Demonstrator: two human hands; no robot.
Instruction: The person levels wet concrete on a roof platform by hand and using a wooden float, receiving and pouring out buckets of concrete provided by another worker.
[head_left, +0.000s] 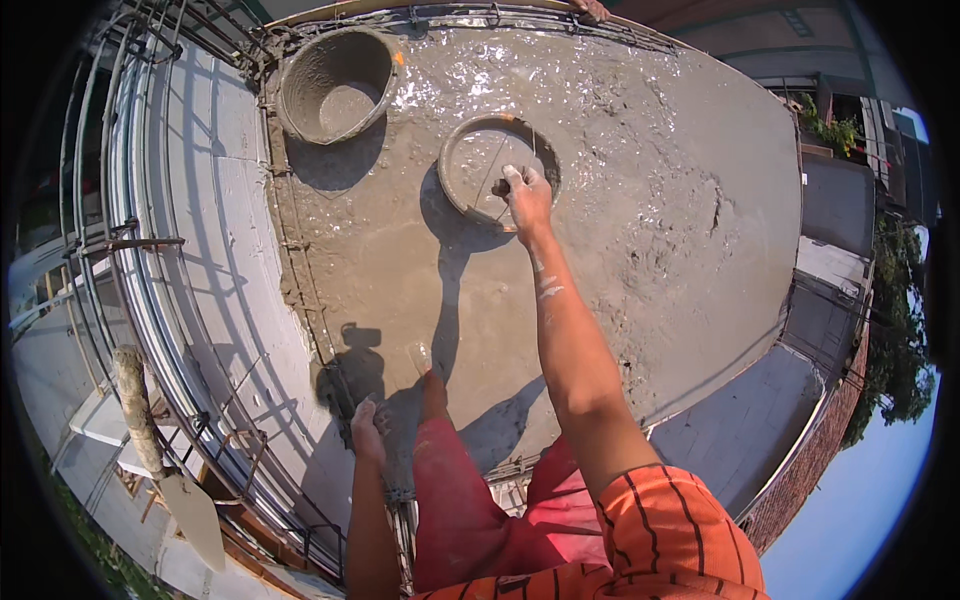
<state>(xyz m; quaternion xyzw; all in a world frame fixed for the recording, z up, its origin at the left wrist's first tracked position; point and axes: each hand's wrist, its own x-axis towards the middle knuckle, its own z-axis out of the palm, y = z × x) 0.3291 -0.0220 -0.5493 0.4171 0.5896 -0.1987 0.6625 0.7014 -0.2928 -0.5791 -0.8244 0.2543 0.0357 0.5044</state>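
Observation:
My right hand [528, 198] is closed around the thin wire handle of a round, mortar-smeared bucket [450, 180], with the arm stretched out ahead of me. The handle runs across the bucket's mouth; how much the bucket holds I cannot tell. Its shadow falls just to the lower left on wet grey concrete [390, 260]. Low and near my left leg, my left hand [368, 432] hangs with fingers loosely apart and nothing in it. A second cement-coated bucket [300, 95], tilted with its mouth toward me, sits at the far left on the concrete.
Steel reinforcing bars [120, 230] run along the left edge beside a pale formwork board [235, 240]. A trowel [193, 515] with a wooden handle is at the lower left. Another person's hand [592, 9] shows at the far edge. My bare foot [422, 357] stands in the concrete.

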